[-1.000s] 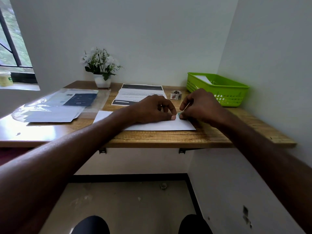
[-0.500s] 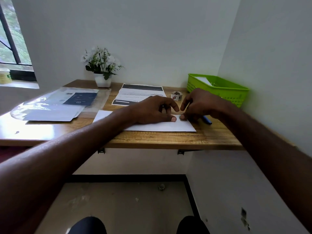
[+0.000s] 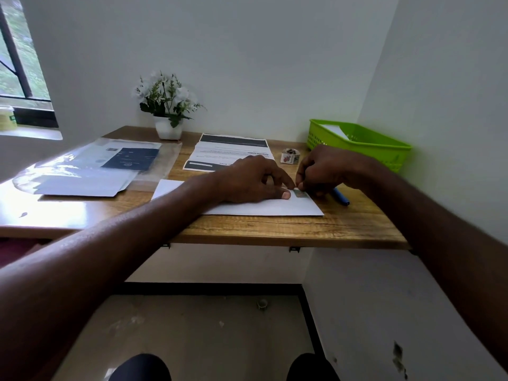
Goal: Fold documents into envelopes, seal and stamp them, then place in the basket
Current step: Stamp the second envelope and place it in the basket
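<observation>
Envelope [image 3: 264,207], light, thin and easily creased, lies flat near the table [image 3: 275,229] front edge, pinned by the left hand [image 3: 253,180] while the right hand [image 3: 324,171] pinches the small stamp [image 3: 299,193] at its corner

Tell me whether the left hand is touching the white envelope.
Touching. The head view shows the left hand lying flat on the white envelope, thumb pressed down beside the stamp.
</observation>
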A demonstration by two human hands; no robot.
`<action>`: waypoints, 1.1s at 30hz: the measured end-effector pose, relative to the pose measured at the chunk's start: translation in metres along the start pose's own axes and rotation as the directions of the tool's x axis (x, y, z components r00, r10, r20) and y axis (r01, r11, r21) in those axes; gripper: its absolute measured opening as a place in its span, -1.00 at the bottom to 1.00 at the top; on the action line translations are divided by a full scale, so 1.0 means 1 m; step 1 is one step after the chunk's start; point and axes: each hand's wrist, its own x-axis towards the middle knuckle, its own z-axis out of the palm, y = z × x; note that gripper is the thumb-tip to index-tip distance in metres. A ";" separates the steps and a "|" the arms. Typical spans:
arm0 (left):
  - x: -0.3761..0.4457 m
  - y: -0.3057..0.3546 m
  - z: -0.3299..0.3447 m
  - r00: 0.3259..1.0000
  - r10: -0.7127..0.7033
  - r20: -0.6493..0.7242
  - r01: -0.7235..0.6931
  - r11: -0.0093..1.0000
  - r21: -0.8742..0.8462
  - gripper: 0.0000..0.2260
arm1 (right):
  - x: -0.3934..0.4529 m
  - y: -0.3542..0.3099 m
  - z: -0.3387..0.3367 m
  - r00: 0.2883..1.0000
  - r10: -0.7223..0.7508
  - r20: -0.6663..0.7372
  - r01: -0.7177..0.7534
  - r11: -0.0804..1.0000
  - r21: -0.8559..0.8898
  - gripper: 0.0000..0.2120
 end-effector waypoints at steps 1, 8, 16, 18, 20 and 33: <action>0.000 -0.001 0.000 1.000 0.002 -0.001 -0.002 1.000 0.014 -0.68 | 0.000 0.001 0.002 1.000 -0.013 -0.019 0.013 1.000 -0.002 -0.95; -0.001 0.002 0.001 0.998 0.059 -0.022 -0.057 0.993 0.099 -0.72 | -0.006 0.022 0.012 0.955 -0.183 -0.233 0.169 0.982 -0.081 -0.92; -0.001 0.005 0.001 0.999 0.049 0.001 -0.049 0.985 0.165 -0.73 | -0.024 0.029 0.009 0.931 -0.314 -0.185 0.277 0.940 -0.201 -0.79; -0.002 0.005 0.001 0.999 0.046 0.002 -0.046 0.983 0.175 -0.73 | -0.028 0.030 0.008 0.924 -0.347 -0.160 0.303 0.921 -0.245 -0.78; -0.003 0.005 0.002 0.999 0.051 0.000 -0.050 0.984 0.174 -0.73 | -0.025 0.031 0.009 0.910 -0.361 -0.206 0.309 0.919 -0.246 -0.82; -0.006 0.008 0.002 0.998 0.053 -0.024 -0.049 0.985 0.168 -0.75 | -0.025 0.026 0.019 0.930 -0.307 -0.203 0.256 0.936 -0.243 -0.71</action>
